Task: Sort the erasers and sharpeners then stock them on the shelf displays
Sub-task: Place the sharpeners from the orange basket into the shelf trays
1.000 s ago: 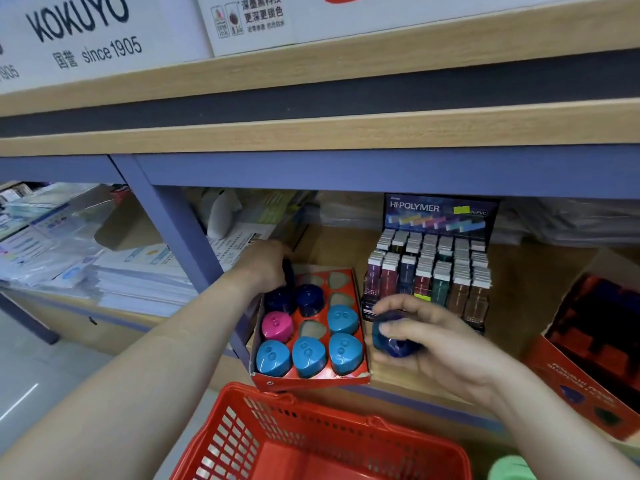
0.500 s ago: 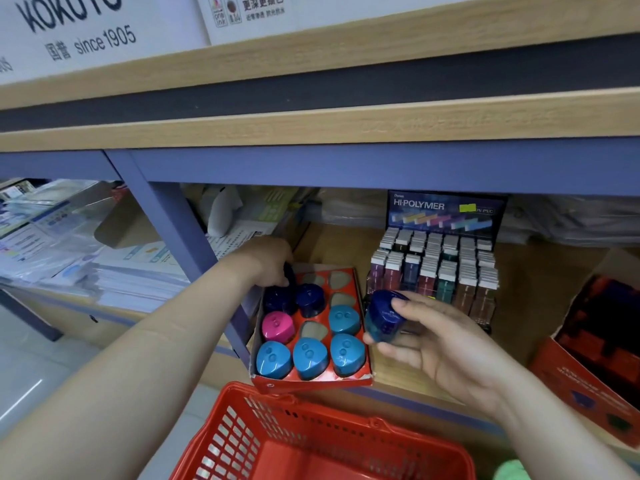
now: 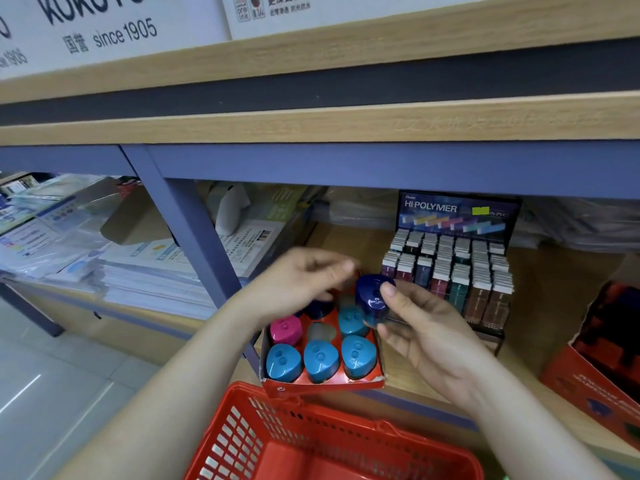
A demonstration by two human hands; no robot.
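A red display box [image 3: 323, 384] on the wooden shelf holds several rounded sharpeners: light blue ones in front, a pink one [image 3: 286, 330], a dark blue one at the back. My right hand [image 3: 420, 332] pinches a dark blue sharpener [image 3: 374, 296] just above the box's right rear part. My left hand [image 3: 304, 280] hovers over the box's back left with loosely curled fingers that hold nothing; it is blurred. A black Hi-Polymer eraser display [image 3: 453, 271] stands to the right of the box.
A red plastic basket [image 3: 311, 441] sits below the shelf edge. A second red box [image 3: 602, 362] stands at the far right. A blue shelf upright [image 3: 194, 244] rises left of the box, with paper stacks [image 3: 138, 271] beyond it.
My left hand has lifted off the box's back left corner and moved right toward the sharpener. My right hand has raised the dark blue sharpener up over the box.
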